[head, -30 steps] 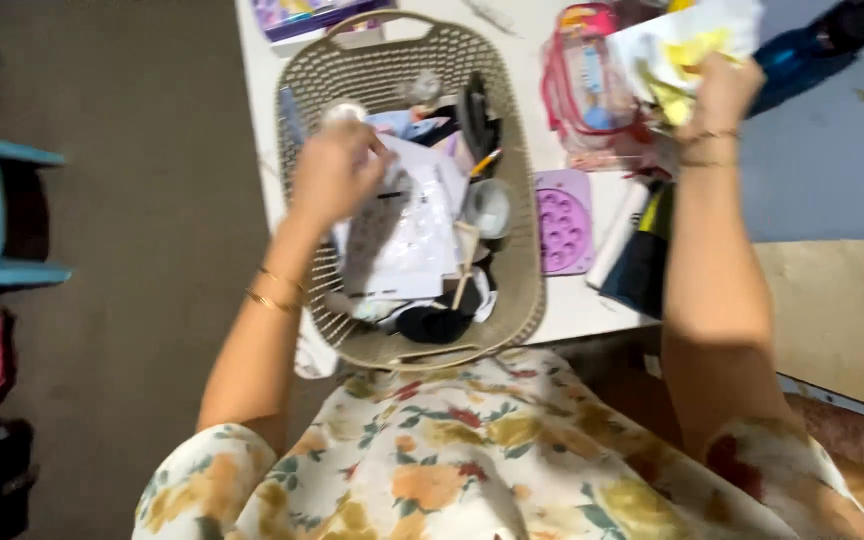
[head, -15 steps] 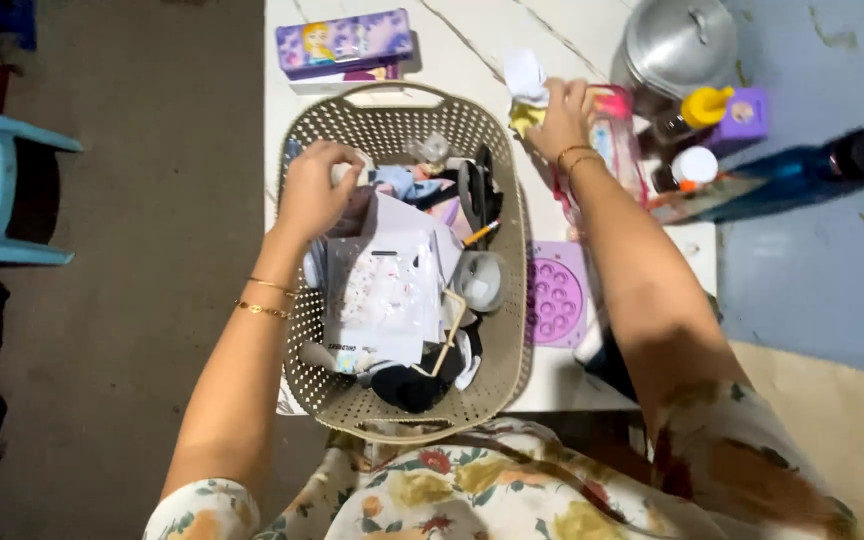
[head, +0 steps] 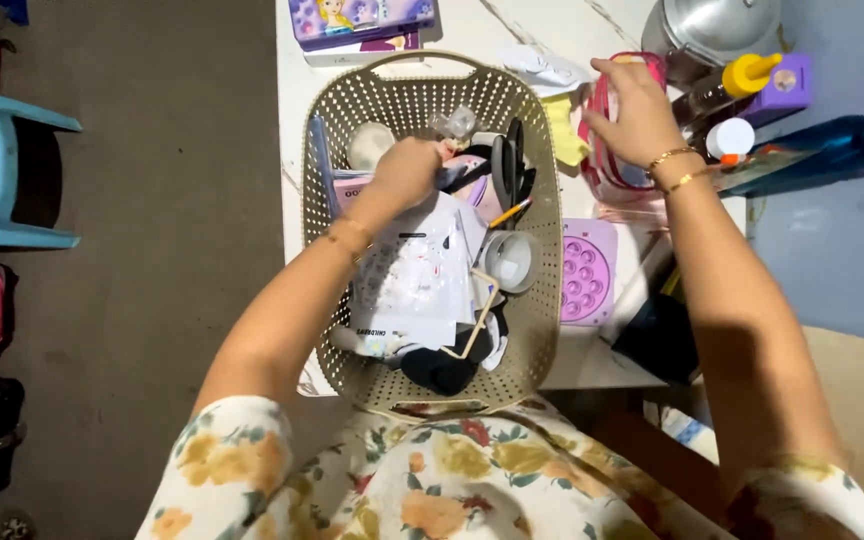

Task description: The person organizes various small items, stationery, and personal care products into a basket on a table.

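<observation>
White table [head: 592, 30]: purple box [head: 360, 18] behind beige basket [head: 542, 290], white leaflet [head: 417, 275] inside.

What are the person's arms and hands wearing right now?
Both arms are bare below short floral sleeves, cream with yellow, orange and red blossoms. The left hand has gold bangles at its wrist; the right hand has two thin gold bangles. No gloves.
</observation>
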